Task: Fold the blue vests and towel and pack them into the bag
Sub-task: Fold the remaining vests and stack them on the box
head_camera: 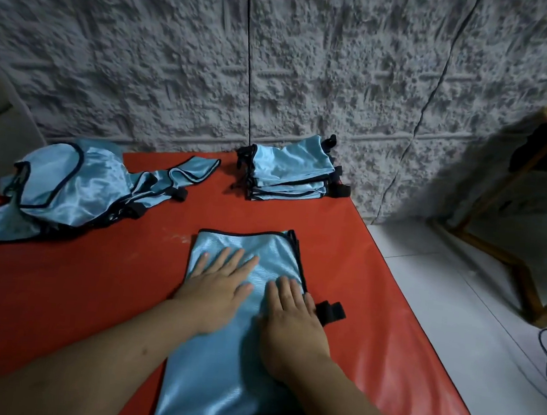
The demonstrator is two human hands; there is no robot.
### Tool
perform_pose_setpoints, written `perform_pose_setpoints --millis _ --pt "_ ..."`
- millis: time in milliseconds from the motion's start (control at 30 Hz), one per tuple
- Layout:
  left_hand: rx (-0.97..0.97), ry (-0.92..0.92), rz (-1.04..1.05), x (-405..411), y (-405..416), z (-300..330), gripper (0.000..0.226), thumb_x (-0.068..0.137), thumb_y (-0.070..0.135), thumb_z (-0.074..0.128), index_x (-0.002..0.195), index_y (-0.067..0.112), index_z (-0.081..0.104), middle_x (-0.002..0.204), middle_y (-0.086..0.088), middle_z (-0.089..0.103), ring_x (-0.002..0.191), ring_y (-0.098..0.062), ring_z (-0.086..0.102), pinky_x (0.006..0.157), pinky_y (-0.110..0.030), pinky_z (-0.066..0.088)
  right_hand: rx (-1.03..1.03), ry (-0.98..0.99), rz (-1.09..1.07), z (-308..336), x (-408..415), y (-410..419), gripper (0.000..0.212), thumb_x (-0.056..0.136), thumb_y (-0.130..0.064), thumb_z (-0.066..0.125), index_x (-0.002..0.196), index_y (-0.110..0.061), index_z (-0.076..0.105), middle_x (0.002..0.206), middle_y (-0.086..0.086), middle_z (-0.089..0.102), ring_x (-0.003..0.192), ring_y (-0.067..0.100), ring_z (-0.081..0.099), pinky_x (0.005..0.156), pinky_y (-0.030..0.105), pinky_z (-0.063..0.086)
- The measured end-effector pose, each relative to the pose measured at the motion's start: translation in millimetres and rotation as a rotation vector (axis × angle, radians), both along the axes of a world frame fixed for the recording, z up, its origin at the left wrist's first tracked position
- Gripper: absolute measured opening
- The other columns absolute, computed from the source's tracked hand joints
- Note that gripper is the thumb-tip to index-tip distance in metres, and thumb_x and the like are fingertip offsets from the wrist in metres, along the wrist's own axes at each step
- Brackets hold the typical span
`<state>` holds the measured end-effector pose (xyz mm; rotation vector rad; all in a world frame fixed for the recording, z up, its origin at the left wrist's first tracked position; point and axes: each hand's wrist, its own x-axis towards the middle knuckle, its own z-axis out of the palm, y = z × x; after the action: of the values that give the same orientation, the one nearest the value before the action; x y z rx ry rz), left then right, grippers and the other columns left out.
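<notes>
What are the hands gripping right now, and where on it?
Nothing is gripped. The left hand and right hand lie flat, fingers straight, pressing on the middle of the partly folded vest.

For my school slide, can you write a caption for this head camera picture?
Both hands, left hand and right hand, press a blue vest flat on the red table.
</notes>
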<state>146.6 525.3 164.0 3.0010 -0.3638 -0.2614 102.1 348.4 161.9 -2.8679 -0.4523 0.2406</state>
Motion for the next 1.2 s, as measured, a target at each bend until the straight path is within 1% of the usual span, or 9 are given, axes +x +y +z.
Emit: perform_pose_setpoints --millis 200,333,467,600,733,900,1000,1100,1200 --pt "0.064 0.025 0.323 20.4 28.7 -6.4 0.065 0.100 0.063 0.008 0.157 0.041 -0.014 0.166 0.011 -0.021 0.153 -0.021 -0.019 0.121 -0.058 -0.011 0.013 0.036 -0.107 -9.7 -5.7 -3.1 0.090 0.078 -0.057 -0.013 0.160 -0.021 -0.013 0.167 0.000 -0.021 0.151 0.014 -0.026 0.122 0.038 -0.012" --pt "0.085 -0.117 0.231 25.8 18.9 0.8 0.071 0.098 0.067 0.008 0.159 0.036 -0.011 0.168 0.004 -0.017 0.153 -0.023 -0.022 0.120 -0.060 -0.013 0.001 0.056 -0.128 -7.4 -5.3 2.9 0.096 0.072 -0.055 -0.017 0.160 -0.018 -0.014 0.167 0.003 -0.023 0.151 0.016 -0.027 0.122 0.041 -0.012" --pt "0.045 -0.030 0.168 30.1 16.5 -5.1 0.075 0.089 0.077 -0.004 0.155 0.044 -0.017 0.166 0.012 -0.019 0.152 -0.014 -0.022 0.121 -0.057 -0.012 -0.024 0.064 -0.127 -7.5 -7.8 3.4 0.094 0.072 -0.054 -0.019 0.158 -0.017 -0.019 0.164 0.002 -0.029 0.148 0.016 -0.032 0.123 0.043 -0.014" --pt "0.102 -0.005 0.281 35.8 18.2 -2.4 0.071 0.093 0.073 -0.001 0.156 0.043 -0.016 0.167 0.008 -0.017 0.153 -0.020 -0.020 0.119 -0.061 -0.013 -0.020 0.058 -0.132 -5.6 -8.8 4.6 0.092 0.074 -0.054 -0.018 0.158 -0.017 -0.019 0.164 0.003 -0.028 0.149 0.016 -0.031 0.122 0.043 -0.016" --pt "0.091 -0.121 0.259 38.9 12.1 9.4 0.069 0.102 0.060 0.015 0.161 0.028 -0.001 0.170 -0.002 0.001 0.155 -0.023 -0.010 0.120 -0.061 -0.011 -0.042 0.059 -0.133 -6.6 -6.7 5.1 0.093 0.073 -0.054 -0.018 0.158 -0.016 -0.017 0.165 0.003 -0.027 0.149 0.016 -0.030 0.114 0.043 -0.023" --pt "-0.083 -0.078 0.211 64.1 9.7 20.3 0.068 0.098 0.052 0.052 0.157 0.034 0.025 0.155 0.000 0.043 0.150 -0.022 0.025 0.119 -0.066 -0.010 -0.052 0.060 -0.137 -8.0 -6.1 5.3 0.092 0.074 -0.054 -0.016 0.158 -0.017 -0.018 0.162 0.001 -0.030 0.149 0.016 -0.031 0.111 0.044 -0.023" --pt "-0.113 -0.078 0.214 80.4 14.9 28.0 0.051 0.092 0.044 0.067 0.140 0.033 0.054 0.136 0.001 0.056 0.138 -0.025 0.037 0.120 -0.064 0.009 -0.056 0.055 -0.131 -8.3 -6.3 5.1 0.091 0.075 -0.054 -0.015 0.158 -0.017 -0.018 0.165 0.002 -0.027 0.146 0.014 -0.033 0.111 0.045 -0.023" --pt "-0.115 -0.131 0.147 84.3 21.0 31.2 0.032 0.091 0.038 0.070 0.121 0.028 0.068 0.112 0.004 0.063 0.120 -0.023 0.048 0.115 -0.053 0.029 -0.052 0.055 -0.136 -9.0 -5.1 5.5 0.090 0.076 -0.054 -0.014 0.158 -0.018 -0.019 0.165 0.003 -0.027 0.147 0.014 -0.033 0.111 0.045 -0.023" --pt "-0.159 -0.249 0.017 73.1 24.4 30.4 0.019 0.090 0.026 0.072 0.109 0.025 0.070 0.102 0.010 0.061 0.109 -0.015 0.050 0.121 -0.053 0.020 -0.046 0.062 -0.137 -12.2 -4.7 4.3 0.090 0.076 -0.054 -0.014 0.158 -0.018 -0.019 0.165 0.003 -0.027 0.149 0.016 -0.031 0.111 0.045 -0.023"
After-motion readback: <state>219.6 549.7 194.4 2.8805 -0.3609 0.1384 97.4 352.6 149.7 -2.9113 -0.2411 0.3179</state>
